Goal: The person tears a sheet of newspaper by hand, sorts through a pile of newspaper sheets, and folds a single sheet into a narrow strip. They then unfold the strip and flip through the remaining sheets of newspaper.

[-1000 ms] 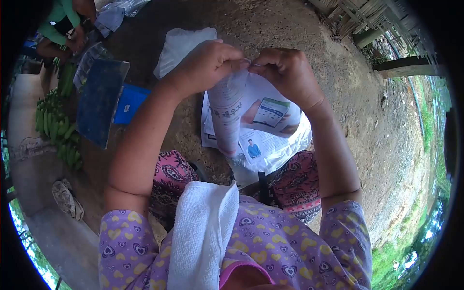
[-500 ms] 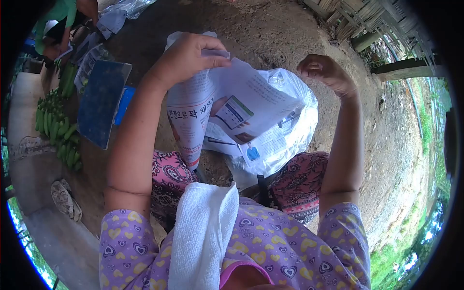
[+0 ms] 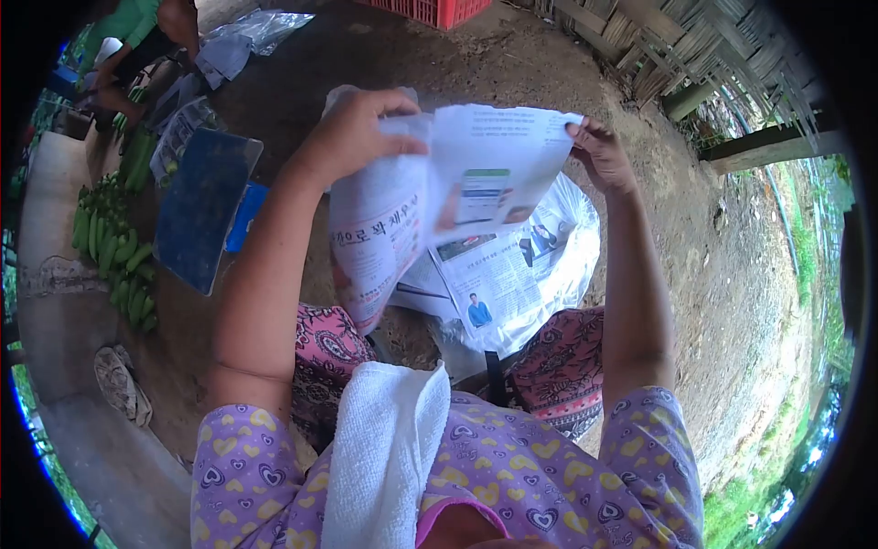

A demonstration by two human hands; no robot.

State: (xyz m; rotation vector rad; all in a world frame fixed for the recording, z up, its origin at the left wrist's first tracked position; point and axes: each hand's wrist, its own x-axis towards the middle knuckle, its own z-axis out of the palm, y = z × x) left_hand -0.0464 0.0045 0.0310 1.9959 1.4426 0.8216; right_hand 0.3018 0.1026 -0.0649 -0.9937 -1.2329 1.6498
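Observation:
A printed newspaper sheet (image 3: 498, 174) is stretched between my hands, above the lap. My left hand (image 3: 370, 133) grips its left part, where the paper hangs down in a bundled, cone-like fold. Thumb and fingers of my right hand (image 3: 599, 154) pinch the sheet's upper right corner. Below it, more newspaper (image 3: 485, 284) lies on a clear plastic bag (image 3: 581, 238) between the knees.
Green bananas (image 3: 110, 247) lie at the left beside a dark blue board (image 3: 203, 210). A co-worker in green bends at the upper left. A red crate (image 3: 439, 11) stands at the top, a woven bamboo wall (image 3: 677, 55) at the upper right.
My right hand has moved from beside the sheet onto its corner and closed on it. The sheet is now spread out and raised. My left hand is slightly lower. The red crate has come into view.

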